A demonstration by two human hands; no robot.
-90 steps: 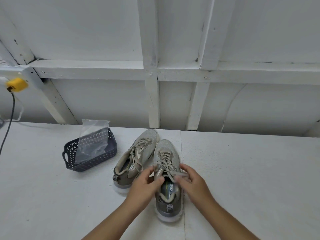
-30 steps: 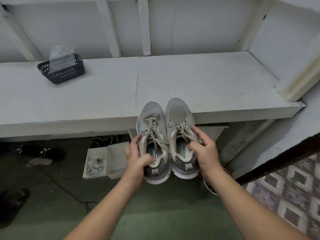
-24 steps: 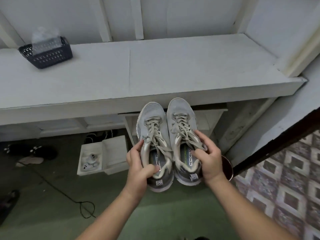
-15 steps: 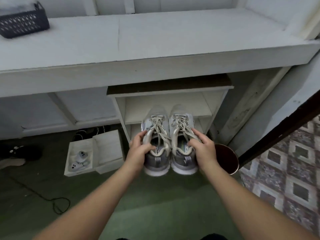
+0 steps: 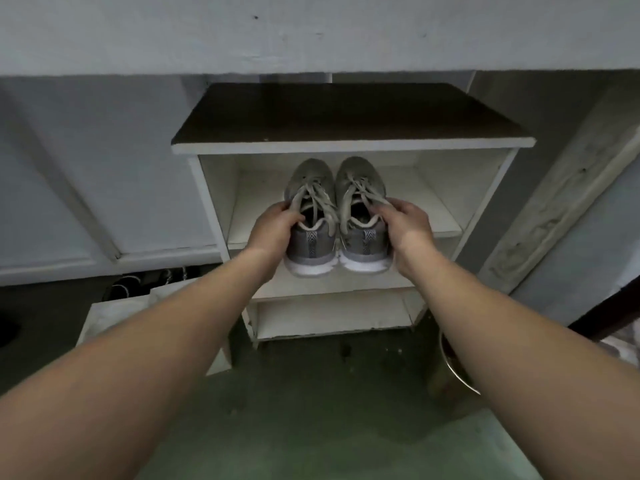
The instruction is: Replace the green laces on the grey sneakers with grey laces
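Small white shelf unit point(image 5: 349, 146) with dark top; pair of grey sneakers point(image 5: 337, 216) at its upper shelf.

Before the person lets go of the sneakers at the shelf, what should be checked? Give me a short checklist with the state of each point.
1. Left hand grips left sneaker: ok.
2. Right hand grips right sneaker: ok.
3. Sneakers side by side, toes pointing into the white shoe rack: ok.
4. Bare shelf board to both sides of the pair: ok.
5. Soles resting fully on the board: cannot tell.
6. Laces knotted, no loose ends: cannot tell.
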